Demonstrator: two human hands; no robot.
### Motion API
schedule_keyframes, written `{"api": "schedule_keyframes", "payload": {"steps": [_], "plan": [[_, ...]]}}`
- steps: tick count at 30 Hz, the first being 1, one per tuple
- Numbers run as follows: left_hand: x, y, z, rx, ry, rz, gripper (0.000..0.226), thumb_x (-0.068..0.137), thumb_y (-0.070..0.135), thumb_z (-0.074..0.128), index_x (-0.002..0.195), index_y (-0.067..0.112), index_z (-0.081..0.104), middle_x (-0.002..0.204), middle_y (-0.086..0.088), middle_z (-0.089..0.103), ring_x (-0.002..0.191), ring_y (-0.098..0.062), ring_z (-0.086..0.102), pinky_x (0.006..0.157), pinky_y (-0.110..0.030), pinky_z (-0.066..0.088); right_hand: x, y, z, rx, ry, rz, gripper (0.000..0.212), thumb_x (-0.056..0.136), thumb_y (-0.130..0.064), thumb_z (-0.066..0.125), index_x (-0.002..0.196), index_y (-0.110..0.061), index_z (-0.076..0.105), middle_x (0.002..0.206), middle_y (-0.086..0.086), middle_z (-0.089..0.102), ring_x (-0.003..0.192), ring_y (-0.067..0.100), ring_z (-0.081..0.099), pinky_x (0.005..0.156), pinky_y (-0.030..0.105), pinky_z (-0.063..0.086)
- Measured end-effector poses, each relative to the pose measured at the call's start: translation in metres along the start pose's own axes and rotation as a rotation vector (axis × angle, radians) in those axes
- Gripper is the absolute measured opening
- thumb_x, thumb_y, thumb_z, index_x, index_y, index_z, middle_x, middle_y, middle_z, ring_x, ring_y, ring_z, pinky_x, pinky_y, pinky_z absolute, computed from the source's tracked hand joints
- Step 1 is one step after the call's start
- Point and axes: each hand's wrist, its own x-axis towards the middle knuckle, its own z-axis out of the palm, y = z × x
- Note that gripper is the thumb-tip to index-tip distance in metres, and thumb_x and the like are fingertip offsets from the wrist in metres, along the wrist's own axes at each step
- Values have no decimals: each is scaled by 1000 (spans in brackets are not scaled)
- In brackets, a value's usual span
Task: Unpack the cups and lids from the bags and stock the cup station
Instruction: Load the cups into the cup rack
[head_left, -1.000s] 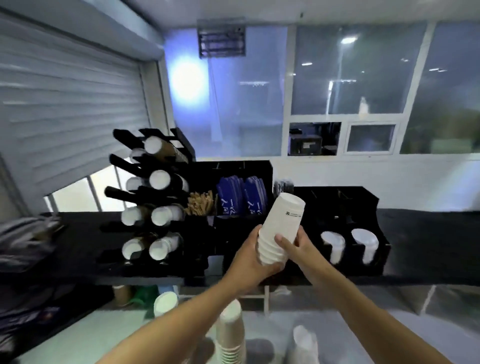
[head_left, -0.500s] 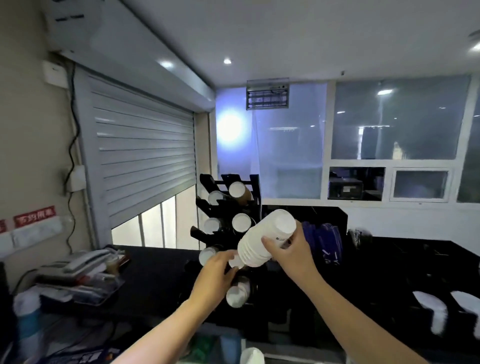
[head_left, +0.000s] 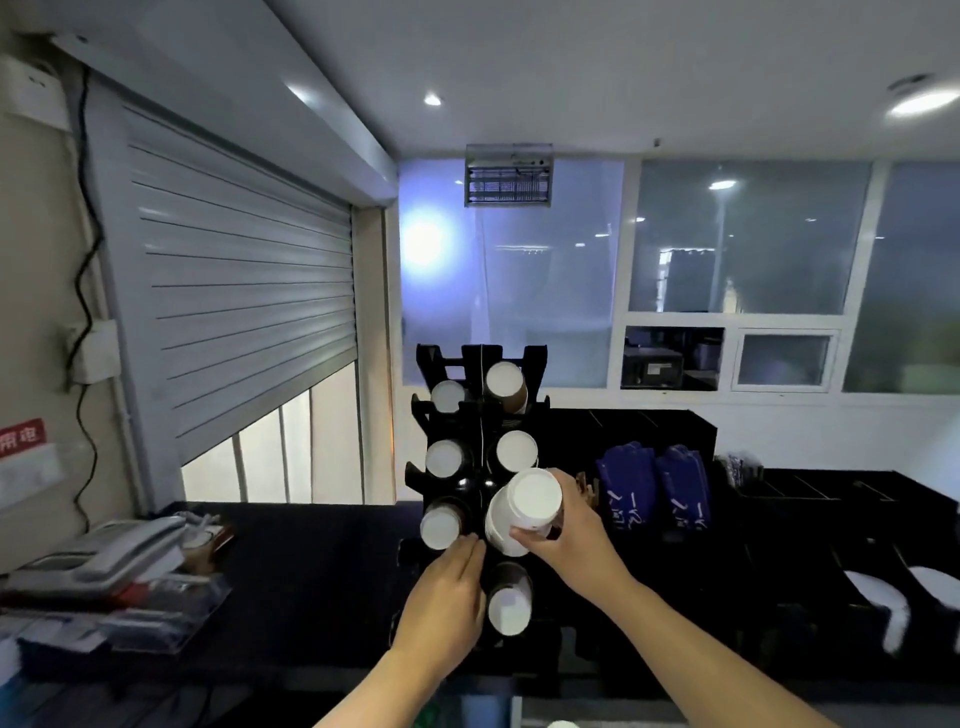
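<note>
one nested cup stack (head_left: 522, 512), light, crushable; right hand (head_left: 574, 532) grips its sidewall, left hand (head_left: 447, 592) spread against rack (head_left: 480, 467).

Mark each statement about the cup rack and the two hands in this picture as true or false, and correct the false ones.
1. The right hand grips a stack of white cups at the black cup rack. True.
2. The left hand is holding a telephone. False: it is at the rack, just below the stack; the telephone lies on the counter far to the left.
3. The blue sleeves stand to the right of the rack. True.
4. Every slot of the rack is empty. False: several slots show white cup ends.
5. The roller shutter is fully closed. False: window shows below its lower edge.
</note>
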Motion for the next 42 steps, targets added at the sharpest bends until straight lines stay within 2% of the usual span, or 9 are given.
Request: {"api": "schedule_keyframes", "payload": {"steps": [5,11,16,18,20,22,27,37,42], "plan": [[-1,-1,9,-24,66,19,59,74,8,72,131,3,63,135,-12,63,127,-25,59,108,-30,43,16,3,2,-37,7,37,78,74,-37,88,135,-42,39,128,-23,54,121,-1,52,105,29,47],[-3,-2,12,-1,88,26,55,85,20,43,135,3,60,139,-12,60,131,-25,56,109,-37,46,14,6,9,-48,63,63,80,73,-36,89,135,-42,37,128,-24,51,122,-1,50,101,15,43],[-5,1,11,12,73,20,53,88,22,42,135,4,61,140,-12,60,131,-24,56,109,-37,46,4,16,23,-214,26,11,77,77,-43,84,140,-37,41,137,-14,48,128,3,46,102,24,45],[-4,1,11,12,77,14,53,89,23,42,136,4,60,140,-11,59,131,-24,55,109,-37,46,3,23,27,-362,18,13,82,80,-43,81,147,-30,35,141,-8,45,131,11,44,98,30,49],[-5,1,12,16,76,14,53,90,23,42,137,5,59,141,-10,58,133,-23,54,109,-37,46,2,26,29,-426,20,63,93,81,-50,78,154,-24,25,149,-2,38,139,17,37,105,34,45],[-6,1,13,22,74,12,53,90,23,42,138,6,59,142,-10,58,134,-22,53,108,-37,47,2,25,30,-419,-10,49,95,83,-57,72,156,-25,21,153,-6,34,140,13,34,110,31,39],[-5,2,12,5,79,11,52,90,23,43,136,5,60,141,-11,58,133,-23,54,106,-39,49,11,23,35,-510,-78,-75,70,91,-56,63,149,-25,39,150,-10,45,137,9,43,109,25,40],[-7,0,19,-12,109,28,51,91,21,43,135,2,60,141,-14,58,132,-26,54,106,-41,48,11,32,42,-501,-57,-53,73,90,-57,64,151,-25,39,151,-9,47,136,10,46,107,30,44],[-6,1,12,-29,118,29,49,91,19,44,133,2,62,137,-13,62,129,-25,57,111,-37,44,16,26,36,-506,-136,-23,77,91,-57,62,154,-23,32,156,-5,41,141,14,41,109,33,42]]}}
